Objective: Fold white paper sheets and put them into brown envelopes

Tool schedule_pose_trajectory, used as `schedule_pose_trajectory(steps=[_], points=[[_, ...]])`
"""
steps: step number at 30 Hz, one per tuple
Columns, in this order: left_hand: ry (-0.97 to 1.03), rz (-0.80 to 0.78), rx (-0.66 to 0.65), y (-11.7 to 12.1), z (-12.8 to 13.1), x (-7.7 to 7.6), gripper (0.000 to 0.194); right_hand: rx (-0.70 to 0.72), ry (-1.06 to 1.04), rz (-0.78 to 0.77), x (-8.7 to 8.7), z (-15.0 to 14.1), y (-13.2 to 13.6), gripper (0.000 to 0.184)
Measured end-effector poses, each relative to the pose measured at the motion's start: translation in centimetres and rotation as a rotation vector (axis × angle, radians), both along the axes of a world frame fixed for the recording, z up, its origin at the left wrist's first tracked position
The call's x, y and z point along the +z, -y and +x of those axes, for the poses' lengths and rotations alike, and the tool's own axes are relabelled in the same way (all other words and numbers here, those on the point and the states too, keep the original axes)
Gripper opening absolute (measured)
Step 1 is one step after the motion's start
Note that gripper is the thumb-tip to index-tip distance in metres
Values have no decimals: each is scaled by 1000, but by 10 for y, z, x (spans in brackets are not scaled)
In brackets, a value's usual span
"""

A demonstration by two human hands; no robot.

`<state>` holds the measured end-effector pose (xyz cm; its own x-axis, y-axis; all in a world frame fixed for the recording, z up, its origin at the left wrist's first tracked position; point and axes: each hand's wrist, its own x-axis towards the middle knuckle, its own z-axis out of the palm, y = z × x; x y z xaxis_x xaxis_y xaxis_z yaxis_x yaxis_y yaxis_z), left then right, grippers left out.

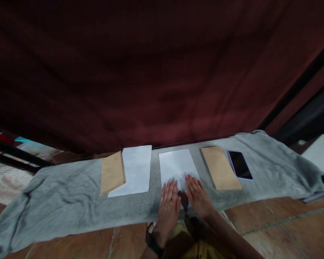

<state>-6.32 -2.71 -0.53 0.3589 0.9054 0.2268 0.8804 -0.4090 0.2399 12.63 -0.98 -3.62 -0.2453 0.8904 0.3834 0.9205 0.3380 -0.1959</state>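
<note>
A white sheet of paper (175, 162) lies in front of me on the grey cloth. My left hand (169, 201) rests flat on its near left part, fingers stretched out and holding nothing. Beside it, my right hand (197, 196) presses flat on the near right part, its fingers also extended. The sheet's near edge is partly hidden by my hands. To the left are more white paper (137, 169) and brown envelopes (112, 172) overlapping it. A stack of brown envelopes (221, 169) lies to the right of my right hand.
A phone (240, 164) with a dark screen lies right of the envelopes. The grey cloth (70, 198) covers a long narrow surface. Behind it hangs a dark red curtain (162, 79). Brown floor tiles (288, 223) show at the near side.
</note>
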Motion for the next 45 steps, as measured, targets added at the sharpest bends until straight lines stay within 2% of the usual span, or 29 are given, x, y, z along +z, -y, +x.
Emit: schedule_pose_trajectory(steps=[3,5,9,13,17,21,25,27,30,33,36,39,41,45], points=[[0,-5,-5,-14,18,-11,59,64,26,-16,1,-14,-8,52],[-20,-17,0,-17,16,-16,58,34,36,-22,-3,-11,-12,49],[-64,-29,-19,-6,-11,-16,64,-59,27,-9,-14,21,-10,49],[-115,-36,-126,11,-42,-9,82,-72,10,15,-23,54,0,51],[-144,-19,-166,24,-53,-6,79,-37,12,56,-26,63,14,53],[-110,-96,-140,29,-57,-2,83,-14,-1,24,-22,66,27,51],[39,-212,-131,26,-64,3,74,90,-104,-111,-13,83,32,48],[168,-226,-130,22,-69,5,62,128,-190,-194,-9,93,30,56],[394,-202,-105,14,-73,9,41,104,-321,-270,-5,101,24,69],[570,-212,-15,5,-69,17,26,94,-418,-300,-2,97,17,70],[691,-259,97,-4,-61,30,32,133,-475,-272,4,84,8,57],[781,-275,203,-15,-54,37,39,106,-486,-224,11,70,0,41],[819,-261,249,-22,-53,34,44,56,-508,-215,15,63,-5,37],[842,-254,260,-37,-54,18,59,-6,-599,-210,22,58,-15,36]])
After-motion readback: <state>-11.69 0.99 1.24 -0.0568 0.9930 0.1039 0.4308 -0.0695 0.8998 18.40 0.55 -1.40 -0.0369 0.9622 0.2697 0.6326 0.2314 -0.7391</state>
